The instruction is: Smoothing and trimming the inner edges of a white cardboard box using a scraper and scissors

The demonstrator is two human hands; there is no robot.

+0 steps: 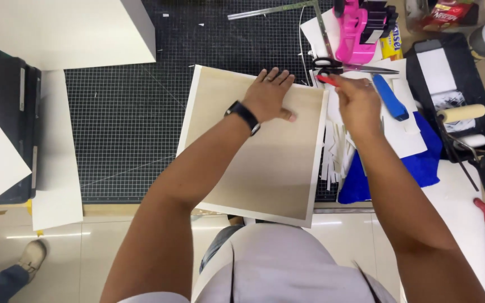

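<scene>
The left hand (pixel 269 95) lies flat, fingers together, on the beige board (pixel 259 151), apparently pinning it to the black grid mat (pixel 124 123). Just right of the board's top corner, the right hand (pixel 357 104) pinches a small red tool (pixel 326 79), perhaps a cutter. Farther right, a black tray (pixel 428 47) holds paint rollers (pixel 460 114).

You get bright, even overhead light with soft shadows — glare streaks shine on the floor (pixel 46 235). Your right hand (pixel 357 104) blurs slightly; edges bend a little.
</scene>
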